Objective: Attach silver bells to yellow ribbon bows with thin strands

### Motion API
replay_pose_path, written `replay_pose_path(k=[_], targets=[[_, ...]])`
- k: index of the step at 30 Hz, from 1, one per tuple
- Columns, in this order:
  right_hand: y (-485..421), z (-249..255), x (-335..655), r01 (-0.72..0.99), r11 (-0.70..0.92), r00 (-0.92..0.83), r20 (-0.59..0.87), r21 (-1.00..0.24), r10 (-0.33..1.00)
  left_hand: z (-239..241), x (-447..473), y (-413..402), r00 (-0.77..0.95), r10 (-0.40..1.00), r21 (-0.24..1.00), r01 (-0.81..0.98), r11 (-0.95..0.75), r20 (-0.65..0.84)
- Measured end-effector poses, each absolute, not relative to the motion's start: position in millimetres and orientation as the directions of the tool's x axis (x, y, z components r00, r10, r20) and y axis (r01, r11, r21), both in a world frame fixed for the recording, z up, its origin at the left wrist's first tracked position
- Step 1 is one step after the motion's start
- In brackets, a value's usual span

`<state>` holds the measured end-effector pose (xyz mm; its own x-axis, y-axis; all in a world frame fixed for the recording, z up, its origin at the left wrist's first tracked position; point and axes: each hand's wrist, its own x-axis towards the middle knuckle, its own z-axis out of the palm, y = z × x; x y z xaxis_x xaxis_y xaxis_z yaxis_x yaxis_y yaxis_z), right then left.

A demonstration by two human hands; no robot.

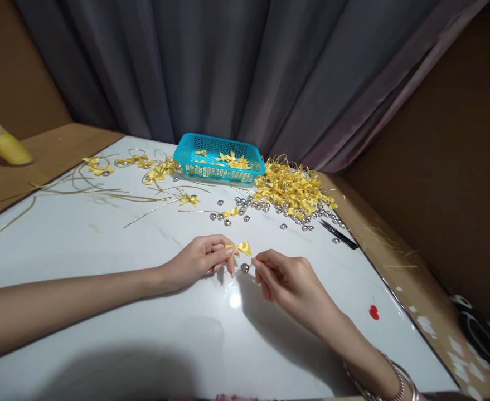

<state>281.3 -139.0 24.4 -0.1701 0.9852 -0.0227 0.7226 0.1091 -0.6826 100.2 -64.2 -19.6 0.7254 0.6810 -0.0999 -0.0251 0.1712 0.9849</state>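
My left hand [203,259] pinches a small yellow ribbon bow [243,248] just above the white table [102,250]. My right hand [286,278] is closed in a pinch at the bow's other end, and what its fingertips grip is too small to make out. A small silver bead [245,268] lies on the table right below the bow, between the two hands. Both hands are near the middle of the table.
A turquoise basket [217,159] with a few yellow bows stands at the back. Beside it lies a heap of yellow bows [290,189] with several silver beads [261,207]. Black scissors [339,234] lie at the right edge. Loose ribbon strands [102,192] and a yellow bottle [0,139] are on the left.
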Motion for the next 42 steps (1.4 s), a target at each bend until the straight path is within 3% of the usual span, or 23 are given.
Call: replay_pose_path(k=[15, 21, 29, 34, 38, 42], targets=[[-136, 21, 280, 0.727, 0.095, -0.155, -0.028, -0.68, 0.987, -21, 99, -64, 0.732, 0.674, 0.991, 0.014, 0.131, -0.1], [-135, 17, 273, 0.729, 0.084, -0.114, 0.001, -0.68, 0.993, -17, 100, -69, 0.673, 0.739, 0.978, 0.16, -0.136, -0.008], [-136, 3, 263, 0.77, 0.11, -0.071, 0.087, -0.629, 0.994, -23, 98, -78, 0.645, 0.748, 0.866, 0.274, -0.417, 0.156], [-137, -2, 259, 0.789, 0.136, -0.082, 0.116, -0.599, 0.99, -27, 98, -81, 0.638, 0.715, 0.767, 0.294, -0.57, 0.286], [-136, -4, 255, 0.781, 0.172, -0.094, 0.159, -0.601, 0.983, -30, 99, -85, 0.693, 0.587, 0.623, 0.252, -0.741, 0.418], [-134, -3, 258, 0.748, 0.189, -0.112, 0.159, -0.637, 0.981, -29, 99, -87, 0.686, 0.617, 0.645, 0.278, -0.712, 0.386]])
